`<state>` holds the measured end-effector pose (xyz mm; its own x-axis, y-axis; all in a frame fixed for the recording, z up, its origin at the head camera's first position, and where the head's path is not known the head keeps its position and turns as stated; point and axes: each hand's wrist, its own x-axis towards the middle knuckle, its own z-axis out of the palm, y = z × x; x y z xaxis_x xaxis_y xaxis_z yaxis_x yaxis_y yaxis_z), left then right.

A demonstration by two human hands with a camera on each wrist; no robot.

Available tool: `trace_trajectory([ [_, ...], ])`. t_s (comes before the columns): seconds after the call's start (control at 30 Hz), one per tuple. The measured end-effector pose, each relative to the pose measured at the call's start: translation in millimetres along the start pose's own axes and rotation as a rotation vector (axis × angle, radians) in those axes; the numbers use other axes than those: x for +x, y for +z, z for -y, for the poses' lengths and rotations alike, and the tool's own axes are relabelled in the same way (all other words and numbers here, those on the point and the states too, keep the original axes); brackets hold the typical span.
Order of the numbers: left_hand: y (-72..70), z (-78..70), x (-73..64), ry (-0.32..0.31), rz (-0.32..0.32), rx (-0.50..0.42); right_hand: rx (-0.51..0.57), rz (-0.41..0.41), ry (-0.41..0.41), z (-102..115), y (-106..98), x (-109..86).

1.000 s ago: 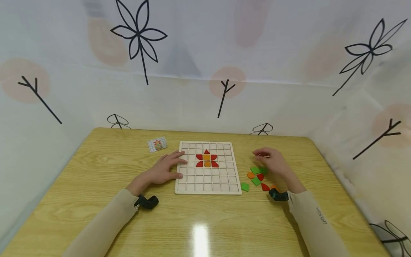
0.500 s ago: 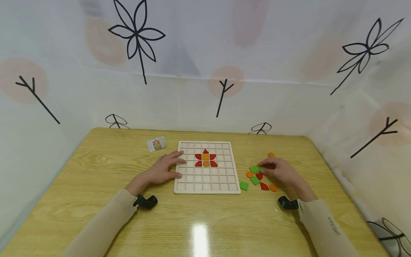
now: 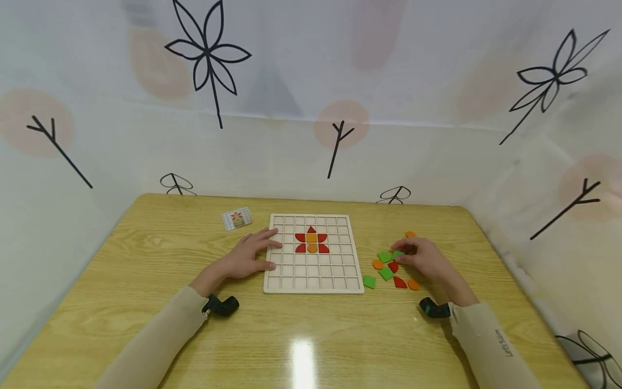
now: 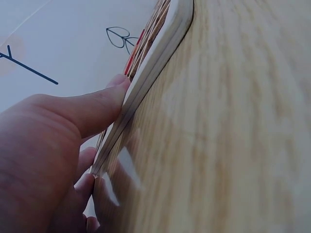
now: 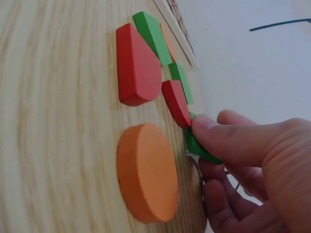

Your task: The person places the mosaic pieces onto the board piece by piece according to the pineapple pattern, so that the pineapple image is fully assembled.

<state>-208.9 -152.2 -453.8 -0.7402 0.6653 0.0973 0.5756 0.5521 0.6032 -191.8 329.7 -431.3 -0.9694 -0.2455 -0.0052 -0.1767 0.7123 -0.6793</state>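
My left hand point(image 3: 245, 256) rests on the left edge of the white grid board point(image 3: 286, 284), fingers spread and fairly straight; in the left wrist view the thumb presses the board's rim point(image 4: 146, 73). Red, yellow and orange pieces make a flower-like figure point(image 3: 311, 237) in its upper middle cells. To the right of the board, my right hand point(image 3: 426, 259) pinches a green tile point(image 5: 201, 150) between thumb and fingers, low among the loose pieces. The tile's far side is hidden by the fingers. Close by lie a red quarter-round piece point(image 5: 176, 102) and another green tile point(image 5: 181, 82).
Several loose pieces lie right of the board, among them an orange disc point(image 3: 413, 284), a red quarter-round piece point(image 3: 400, 282) and a green square point(image 3: 369, 281). A pattern card point(image 3: 237, 219) lies at the board's upper left. A printed cloth point(image 3: 272, 156) stands behind the table.
My right hand has moved down and slightly right onto the green tile, uncovering an orange piece behind it and the orange disc in front. The left hand stays at the board's edge.
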Motion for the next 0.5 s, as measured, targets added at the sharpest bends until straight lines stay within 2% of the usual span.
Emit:
trace_trajectory([
  [0.27, -0.3, -2.0, -0.6, 0.007, -0.005, -0.006, -0.017, -0.076, 0.048, 5, -3, -4.0],
  [0.5, -0.6, -0.7, -0.8, 0.008, -0.003, -0.002, -0.019, -0.134, -0.020, 15, 5, 3.8],
])
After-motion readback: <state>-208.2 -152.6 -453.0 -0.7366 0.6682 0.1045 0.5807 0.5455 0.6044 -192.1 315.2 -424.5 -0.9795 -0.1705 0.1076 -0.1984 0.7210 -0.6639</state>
